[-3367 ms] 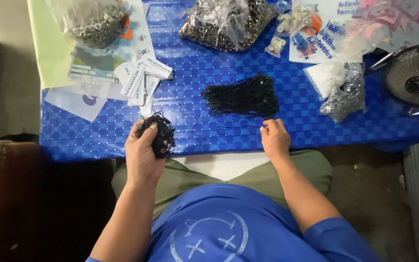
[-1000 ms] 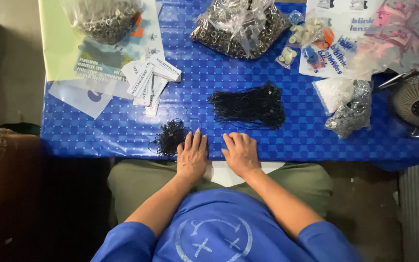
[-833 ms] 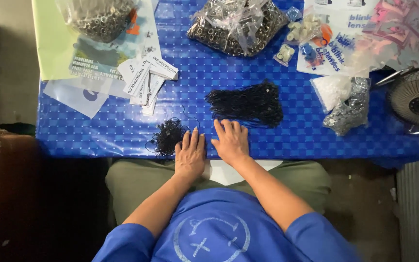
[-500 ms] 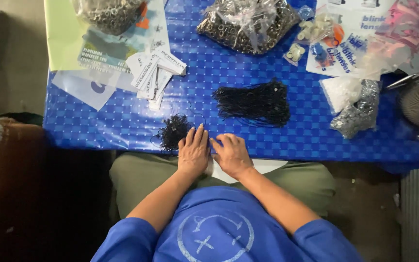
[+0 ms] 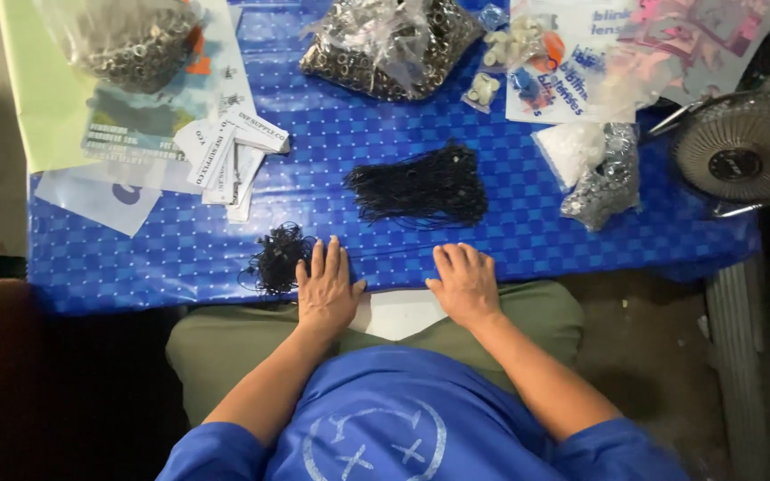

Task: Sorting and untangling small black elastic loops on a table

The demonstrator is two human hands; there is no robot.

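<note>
At the near edge of the blue checked bench (image 5: 180, 258), both hands lie flat, fingers spread, holding nothing. The left hand (image 5: 325, 289) rests just beside a small tangled black cord clump (image 5: 276, 256); the right hand (image 5: 465, 283) sits below a larger black cord bundle (image 5: 421, 185). Individual strands blur together.

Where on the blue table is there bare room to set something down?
Bare cloth lies between the left hand and right hand, below the black cord bundle, and along the front right edge under the small silvery bag. The far edge is crowded with bags and papers.
</note>
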